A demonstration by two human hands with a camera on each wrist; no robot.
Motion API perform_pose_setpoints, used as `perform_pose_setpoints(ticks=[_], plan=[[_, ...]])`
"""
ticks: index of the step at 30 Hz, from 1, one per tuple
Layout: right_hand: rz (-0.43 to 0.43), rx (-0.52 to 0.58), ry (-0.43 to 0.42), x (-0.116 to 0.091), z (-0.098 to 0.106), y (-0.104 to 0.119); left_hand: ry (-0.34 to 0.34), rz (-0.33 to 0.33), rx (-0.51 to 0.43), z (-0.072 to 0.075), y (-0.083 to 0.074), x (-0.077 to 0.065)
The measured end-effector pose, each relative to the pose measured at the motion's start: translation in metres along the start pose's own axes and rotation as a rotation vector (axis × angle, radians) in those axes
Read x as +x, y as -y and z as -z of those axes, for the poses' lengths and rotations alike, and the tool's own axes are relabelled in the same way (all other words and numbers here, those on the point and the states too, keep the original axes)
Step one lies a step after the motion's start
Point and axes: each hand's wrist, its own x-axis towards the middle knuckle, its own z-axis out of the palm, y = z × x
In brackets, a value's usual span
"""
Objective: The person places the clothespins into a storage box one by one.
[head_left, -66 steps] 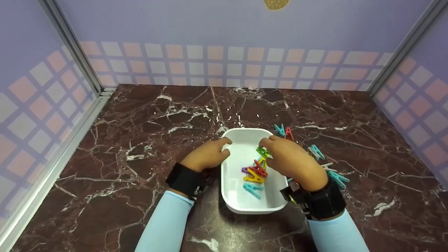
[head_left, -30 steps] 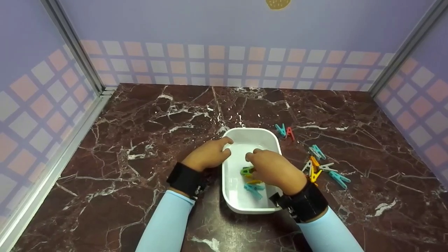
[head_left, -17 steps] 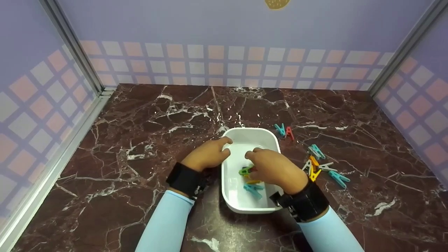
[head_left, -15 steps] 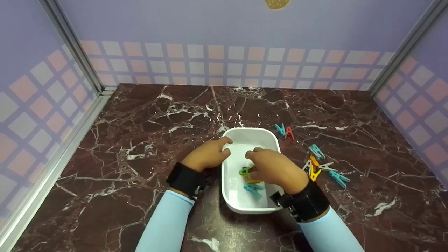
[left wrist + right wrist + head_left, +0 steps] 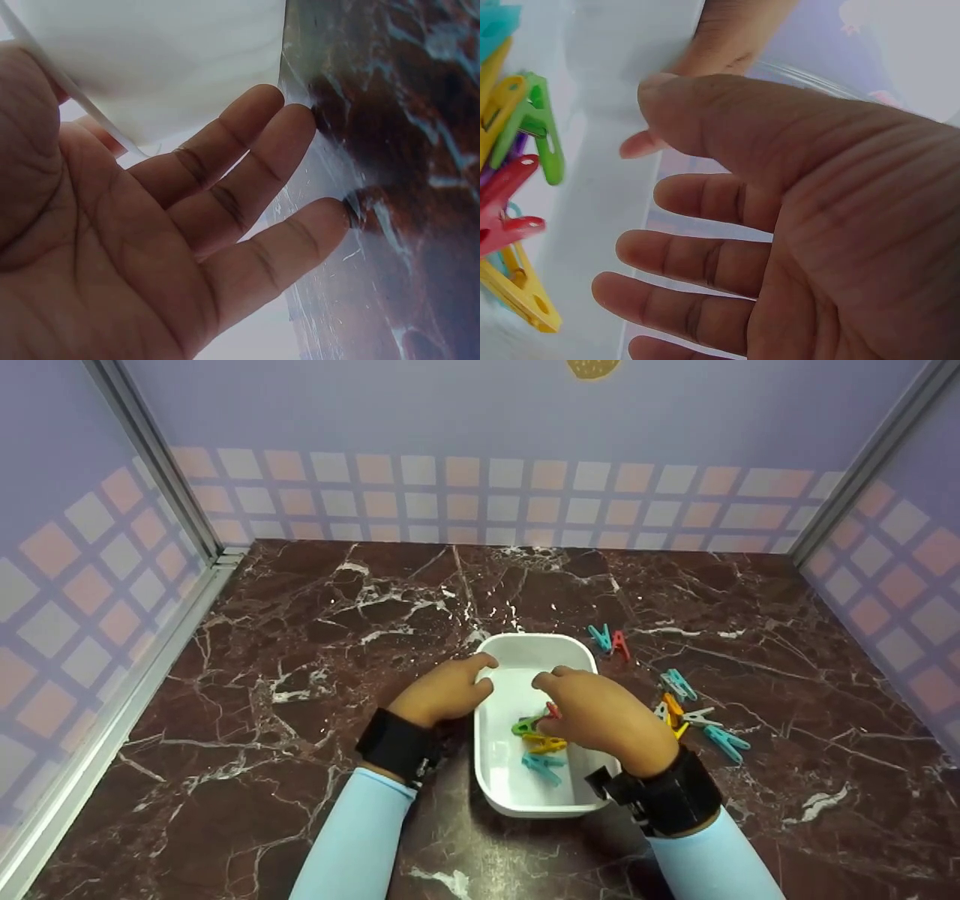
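A white plastic tub (image 5: pixel 495 780) stands on the table with several clothespins inside. My left hand (image 5: pixel 446 690) holds its left wall, thumb and index finger over the rim (image 5: pixel 97 124); the other fingers stretch along the outside in the left wrist view. My right hand (image 5: pixel 611 720) hovers over the tub's right side. Its fingers (image 5: pixel 697 255) are straight and hold nothing in the right wrist view. Near it in the tub lie a green clothespin (image 5: pixel 547 139), a red clothespin (image 5: pixel 502 210), yellow clothespins (image 5: pixel 544 744) and a teal clothespin (image 5: pixel 544 767). A purple one is mostly hidden.
Right of the tub, loose clothespins lie on the marbled table (image 5: pixel 360 645): a teal clothespin (image 5: pixel 600 637) beside a red clothespin (image 5: pixel 620 646), and a cluster with a yellow-orange clothespin (image 5: pixel 673 706) and a teal clothespin (image 5: pixel 726 744). Patterned walls enclose the table.
My right hand carried the green clothespin toward the near side of the tub, let it go, then shifted back to the right. The left hand and tub have stayed in place.
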Motion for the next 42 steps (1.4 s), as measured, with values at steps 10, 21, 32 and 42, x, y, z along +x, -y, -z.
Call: perform_pose_setpoints(ticks=[10, 21, 32, 42], plan=[[-0.072, 0.085, -0.049, -0.016, 0.022, -0.016, -0.011, -0.013, 0.013, 0.0, 0.002, -0.001], [-0.148, 0.24, -0.129, -0.029, 0.031, -0.063, -0.024, -0.019, -0.004, -0.001, 0.002, -0.001], [-0.39, 0.256, 0.009, -0.034, 0.02, -0.116, -0.019, -0.008, 0.007, 0.0, 0.003, -0.002], [-0.452, 0.346, 0.051, -0.043, 0.002, -0.159, -0.015, -0.011, -0.001, -0.001, 0.0, -0.001]])
